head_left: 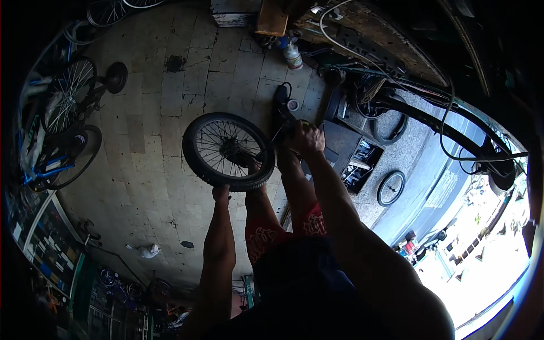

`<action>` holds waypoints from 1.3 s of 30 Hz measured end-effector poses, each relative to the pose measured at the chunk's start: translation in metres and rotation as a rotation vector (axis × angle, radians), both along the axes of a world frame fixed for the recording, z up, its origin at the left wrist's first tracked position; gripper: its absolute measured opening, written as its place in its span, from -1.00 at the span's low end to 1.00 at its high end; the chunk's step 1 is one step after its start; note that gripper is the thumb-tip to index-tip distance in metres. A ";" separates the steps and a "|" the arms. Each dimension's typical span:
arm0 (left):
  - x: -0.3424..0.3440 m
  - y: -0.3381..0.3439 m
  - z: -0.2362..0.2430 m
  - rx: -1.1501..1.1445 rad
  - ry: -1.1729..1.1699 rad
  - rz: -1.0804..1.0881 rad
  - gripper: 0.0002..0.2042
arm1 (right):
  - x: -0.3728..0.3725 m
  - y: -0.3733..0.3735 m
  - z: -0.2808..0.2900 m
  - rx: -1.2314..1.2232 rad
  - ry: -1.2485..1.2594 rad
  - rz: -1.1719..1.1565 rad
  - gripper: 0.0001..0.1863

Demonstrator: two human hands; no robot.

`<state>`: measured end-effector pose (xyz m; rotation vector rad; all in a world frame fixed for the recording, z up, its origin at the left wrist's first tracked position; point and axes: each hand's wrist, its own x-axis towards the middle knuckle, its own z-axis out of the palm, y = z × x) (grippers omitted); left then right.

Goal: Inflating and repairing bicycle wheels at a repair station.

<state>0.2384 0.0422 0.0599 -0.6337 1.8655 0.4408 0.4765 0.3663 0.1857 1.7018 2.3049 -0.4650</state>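
Spoked wheel is tilted over L lower leg; L hand holds tyre's near edge, fingers mostly hidden. R hand just beyond wheel's R edge, fingers curled, can't tell on what. Tiled flr spans wheel to bikes at L; tool bin near R arm.

The spoked wheel — black treaded tyre seated around its rim, dark hub — leans at a tilt. It is held above the tiled floor.
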 end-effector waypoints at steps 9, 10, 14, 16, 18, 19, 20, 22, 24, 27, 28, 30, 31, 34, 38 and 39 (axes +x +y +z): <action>0.003 -0.016 -0.001 0.030 -0.001 0.016 -0.73 | 0.007 0.018 0.066 -0.411 -0.024 0.167 -0.70; 0.002 -0.017 -0.001 0.037 0.002 0.017 -0.73 | 0.006 0.020 0.090 -0.468 -0.001 0.216 -0.74; 0.000 -0.018 0.000 0.058 0.003 0.025 -0.74 | 0.019 0.024 0.236 -0.547 0.058 0.392 -0.81; 0.000 -0.017 0.004 0.063 -0.007 0.023 -0.74 | 0.020 0.026 0.280 -0.485 0.035 0.463 -0.77; 0.001 -0.013 0.008 0.062 -0.011 0.027 -0.74 | 0.016 0.027 0.284 -0.462 -0.004 0.443 -0.74; 0.001 -0.011 0.010 0.062 -0.014 0.031 -0.74 | 0.010 0.027 0.267 -0.507 -0.073 0.419 -0.72; 0.001 -0.008 0.011 0.062 -0.017 0.032 -0.74 | 0.006 0.027 0.248 -0.527 -0.056 0.388 -0.70; 0.002 -0.004 0.012 0.059 -0.020 0.034 -0.74 | 0.001 0.025 0.195 -0.447 -0.041 0.360 -0.66; 0.002 0.000 0.013 0.055 -0.026 0.037 -0.74 | 0.002 0.023 0.151 -0.502 -0.124 0.382 -0.62; 0.004 0.004 0.013 0.046 -0.030 0.041 -0.73 | 0.003 0.017 0.118 -0.563 -0.223 0.341 -0.54; 0.005 0.005 0.014 0.041 -0.034 0.041 -0.73 | 0.003 0.015 0.114 -0.562 -0.188 0.340 -0.54; 0.007 0.007 0.014 0.007 -0.058 0.048 -0.73 | 0.002 0.014 0.107 -0.425 -0.165 0.319 -0.55; 0.008 0.008 0.013 0.024 -0.034 0.045 -0.73 | 0.001 0.014 0.102 -0.432 -0.164 0.313 -0.55; 0.010 0.010 0.008 0.016 -0.014 0.052 -0.74 | -0.001 0.013 0.071 -0.434 -0.171 0.257 -0.56; 0.010 0.005 -0.006 0.005 0.022 0.079 -0.75 | 0.003 0.011 0.020 -0.388 -0.152 0.252 -0.55; 0.011 0.002 -0.008 0.001 0.028 0.085 -0.75 | 0.004 0.010 0.012 -0.365 -0.145 0.251 -0.55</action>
